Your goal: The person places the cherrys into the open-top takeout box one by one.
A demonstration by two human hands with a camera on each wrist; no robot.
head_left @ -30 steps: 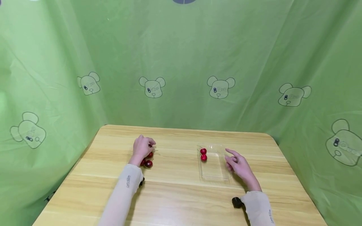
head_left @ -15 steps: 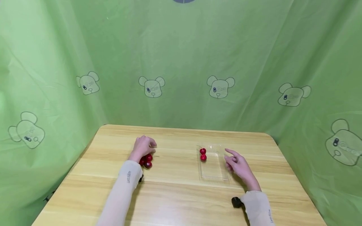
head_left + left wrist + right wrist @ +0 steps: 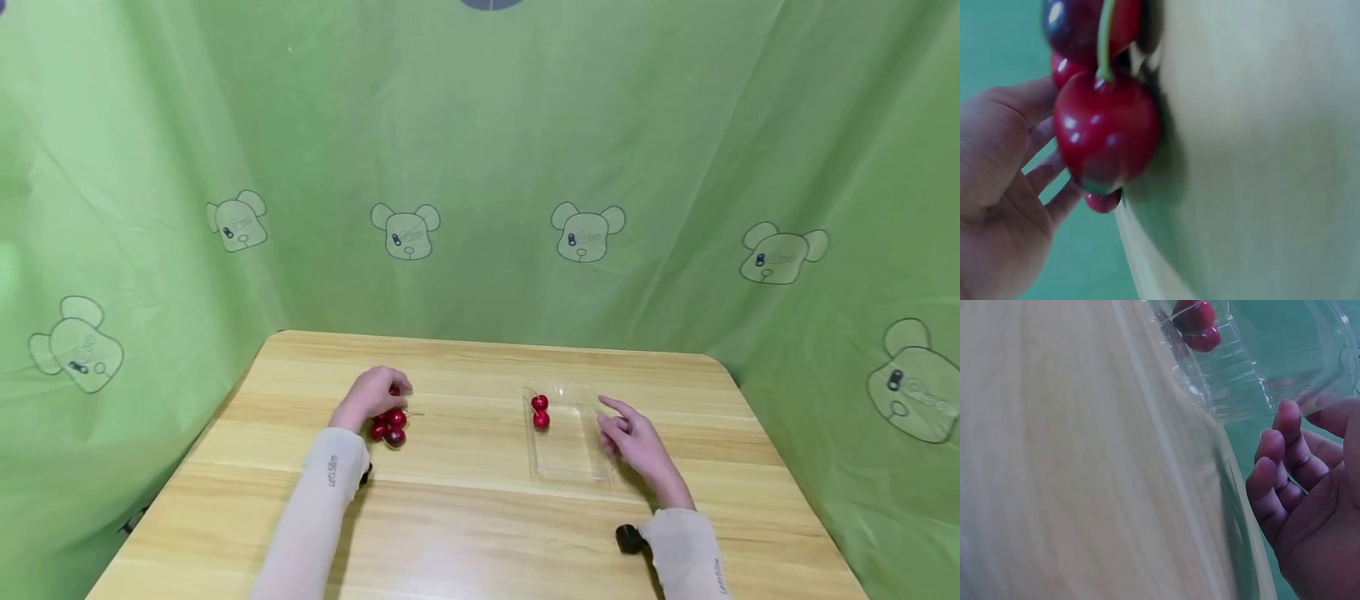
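Observation:
My left hand reaches over a small cluster of red cherries on the left of the wooden table. One cherry shows between its thumb and fingers. The left wrist view has a large stemmed cherry in front of the fingertips, hiding them; I cannot tell whether they pinch one. A smaller cherry peeks out below. Beside the clear plastic tray, my right hand lies relaxed, index finger extended along its right side. Its fingers are right at the tray's corner in the right wrist view.
Two cherries lie at the left side inside the clear tray. The wooden table ends at a green curtain printed with bear heads, which hangs around the back and sides. A black wrist camera sits by the right sleeve.
My left hand has shifted slightly left and toward me over the cluster, uncovering more of the cherries. The right hand and the tray with its two cherries hold their places.

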